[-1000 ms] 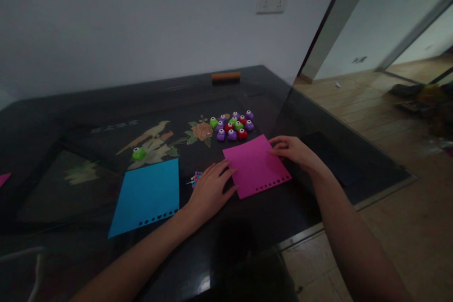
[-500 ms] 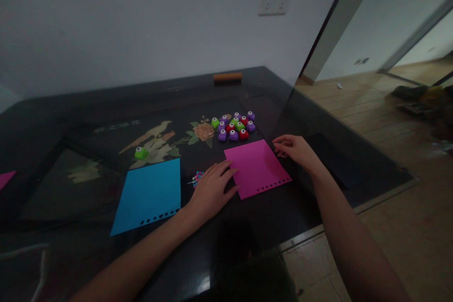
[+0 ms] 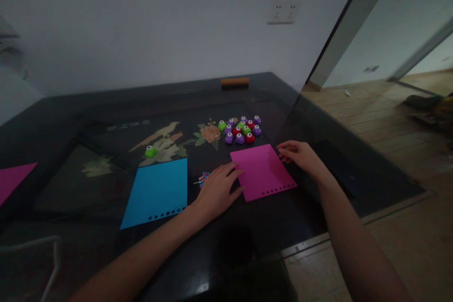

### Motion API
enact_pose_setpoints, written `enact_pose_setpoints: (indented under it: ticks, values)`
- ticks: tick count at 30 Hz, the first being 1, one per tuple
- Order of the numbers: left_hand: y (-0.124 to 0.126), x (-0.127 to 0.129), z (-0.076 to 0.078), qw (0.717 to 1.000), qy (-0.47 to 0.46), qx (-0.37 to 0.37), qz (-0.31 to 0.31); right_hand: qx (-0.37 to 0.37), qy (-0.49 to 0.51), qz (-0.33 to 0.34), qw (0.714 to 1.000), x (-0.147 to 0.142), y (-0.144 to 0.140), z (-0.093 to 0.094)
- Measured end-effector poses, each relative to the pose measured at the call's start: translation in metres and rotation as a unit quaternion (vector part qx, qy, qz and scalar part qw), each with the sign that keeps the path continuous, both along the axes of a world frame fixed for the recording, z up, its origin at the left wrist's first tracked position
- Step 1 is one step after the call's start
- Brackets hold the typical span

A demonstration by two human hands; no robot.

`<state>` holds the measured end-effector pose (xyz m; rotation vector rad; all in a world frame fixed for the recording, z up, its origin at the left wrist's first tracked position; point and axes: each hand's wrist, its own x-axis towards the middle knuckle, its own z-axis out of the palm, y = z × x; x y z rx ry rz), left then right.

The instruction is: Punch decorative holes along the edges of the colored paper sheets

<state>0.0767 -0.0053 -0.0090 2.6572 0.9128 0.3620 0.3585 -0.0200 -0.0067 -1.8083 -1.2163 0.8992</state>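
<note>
In the head view my left hand [image 3: 218,189] lies open, fingertips on the left edge of the pink paper sheet [image 3: 265,170], flat on the black table [image 3: 276,226]. My right hand [image 3: 300,155] curls just beside its right edge; whether it's pinching anything, I can't tell.

Your left hand [image 3: 218,189] and right hand [image 3: 300,156] are showing slender, bare fingers [image 3: 227,170]. Your forearms [image 3: 348,229], also bare, are tapering toward the wrists [image 3: 195,213].
</note>
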Motion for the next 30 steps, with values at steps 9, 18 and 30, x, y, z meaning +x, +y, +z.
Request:
enact_pose_setpoints:
  ticks: [9,18,30]
  values:
    - [0.012,-0.016,0.024,0.999,-0.035,-0.039,0.006,0.01,-0.014,0.003,1.0,0.007,0.001,-0.007]
    - [0.064,-0.151,0.032,0.97,-0.083,-0.029,0.226,0.016,-0.045,-0.007,0.999,0.009,0.001,-0.009]
    - [0.088,-0.221,0.001,0.955,-0.043,0.007,0.294,0.052,-0.079,-0.083,0.992,0.011,0.006,-0.009]
